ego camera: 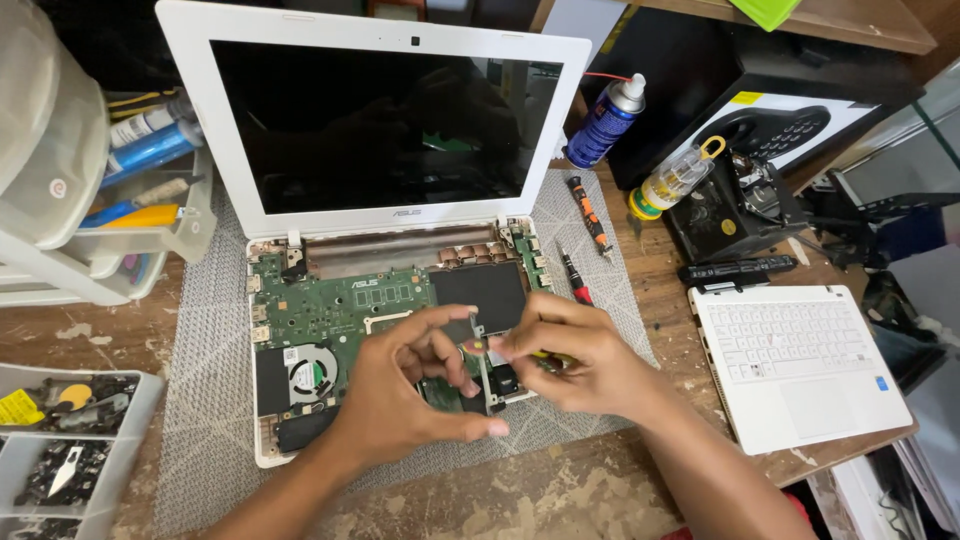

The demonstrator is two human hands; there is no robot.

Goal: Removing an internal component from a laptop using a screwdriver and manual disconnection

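both hands meet over the open white laptop (pixel 300 300) on the grey mat (pixel 200 400), mid-surface. right hand (pixel 580 360) pinches a small yellow-handled screwdriver (pixel 482 345); left hand (pixel 400 390) curls beside its tip, fingers loosely bent. detached keyboard (pixel 800 365) lies far right.

Even, soft daylight-like illumination; short, faint shadows fall beneath the left hand (pixel 405 385) and right hand (pixel 575 355). Beyond the hands, the dark laptop screen (pixel 370 125) carries dim reflections. Hands slightly motion-softened; wide-angle bending appears toward frame edges.
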